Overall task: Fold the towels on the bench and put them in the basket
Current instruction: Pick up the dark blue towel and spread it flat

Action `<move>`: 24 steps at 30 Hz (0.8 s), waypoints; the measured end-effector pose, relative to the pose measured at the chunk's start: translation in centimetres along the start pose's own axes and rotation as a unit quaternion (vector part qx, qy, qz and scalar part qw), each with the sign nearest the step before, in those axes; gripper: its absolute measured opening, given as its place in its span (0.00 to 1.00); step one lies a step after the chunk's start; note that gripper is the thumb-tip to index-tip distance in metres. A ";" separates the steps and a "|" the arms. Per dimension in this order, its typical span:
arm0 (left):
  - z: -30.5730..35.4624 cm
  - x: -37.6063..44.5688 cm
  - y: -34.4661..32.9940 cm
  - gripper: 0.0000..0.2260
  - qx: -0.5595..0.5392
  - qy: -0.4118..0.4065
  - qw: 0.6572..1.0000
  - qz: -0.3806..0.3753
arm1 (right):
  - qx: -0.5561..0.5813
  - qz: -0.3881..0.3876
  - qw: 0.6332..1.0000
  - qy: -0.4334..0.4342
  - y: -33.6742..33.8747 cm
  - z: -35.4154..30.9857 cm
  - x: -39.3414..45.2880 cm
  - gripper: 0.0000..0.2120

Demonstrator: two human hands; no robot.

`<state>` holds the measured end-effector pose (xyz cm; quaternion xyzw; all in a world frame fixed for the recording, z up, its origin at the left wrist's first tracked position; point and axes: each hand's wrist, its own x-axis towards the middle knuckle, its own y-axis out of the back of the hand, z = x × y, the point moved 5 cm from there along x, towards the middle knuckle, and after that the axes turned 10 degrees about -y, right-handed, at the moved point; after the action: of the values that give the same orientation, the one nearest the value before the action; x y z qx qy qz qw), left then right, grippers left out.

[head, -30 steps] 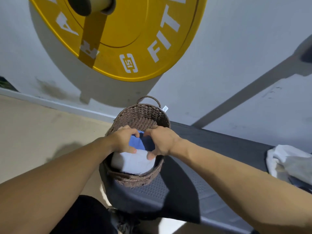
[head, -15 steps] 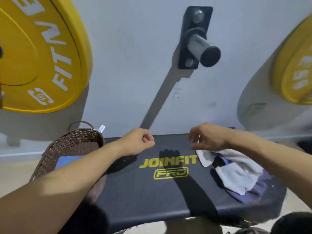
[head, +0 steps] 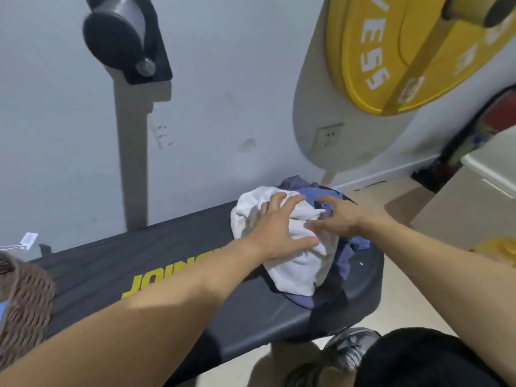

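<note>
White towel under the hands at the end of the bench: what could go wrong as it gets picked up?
1. The white towel lies tangled over the blue towels, so lifting it may drag them along.
2. The pile sits at the bench end, with cloth near the edge; a pull could tip some onto the floor.
3. The left hand lies spread flat and the right hand is blurred, so the grip may be loose.

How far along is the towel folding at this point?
Done: something blue shows inside the wicker basket at the left edge, probably a folded towel. In hand: the left hand rests spread on the crumpled white towel; the right hand reaches onto the pile. Left: the white towel and the blue towels beneath remain unfolded.
</note>
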<state>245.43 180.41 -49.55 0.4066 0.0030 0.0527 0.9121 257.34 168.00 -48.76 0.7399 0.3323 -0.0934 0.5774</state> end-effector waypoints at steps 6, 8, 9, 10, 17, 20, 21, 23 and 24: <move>-2.5 1.3 -4.1 0.44 0.051 0.060 0.996 -0.044 | 0.116 -0.013 0.993 0.003 -2.3 -0.9 2.2 0.15; -3.0 1.3 -3.6 0.33 0.079 0.051 0.995 -0.019 | 0.153 -0.048 0.987 0.000 -2.8 -1.1 2.0 0.09; -3.0 1.2 -3.2 0.26 0.078 0.034 0.996 -0.006 | 0.183 -0.078 0.980 -0.006 -2.9 -1.1 1.7 0.08; -3.1 1.2 -2.8 0.19 0.067 0.018 0.998 0.006 | 0.220 -0.110 0.969 -0.011 -2.7 -1.0 1.5 0.08; -4.0 -0.7 -1.7 0.13 0.016 0.021 0.999 -0.020 | 0.115 0.157 0.979 0.068 1.0 -2.3 1.8 0.15; -3.9 -1.3 -1.9 0.15 0.014 0.041 0.999 -0.004 | 0.058 0.154 0.981 0.098 0.5 -4.2 2.8 0.17; -3.7 -1.3 -1.8 0.17 0.033 0.037 0.999 0.005 | 0.037 0.135 0.985 0.097 0.2 -4.4 3.3 0.16; -3.4 -0.8 -1.6 0.30 0.074 0.020 0.997 0.007 | -0.005 0.070 0.994 0.089 -0.4 -4.2 4.0 0.15; -3.2 -0.4 -1.6 0.38 0.083 0.008 0.997 -0.002 | -0.005 0.043 0.995 0.089 -0.5 -3.9 4.0 0.14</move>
<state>245.04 181.73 -52.88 0.4804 0.0154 0.0535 0.8753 259.14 173.18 -50.04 0.7562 0.3507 -0.0011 0.5525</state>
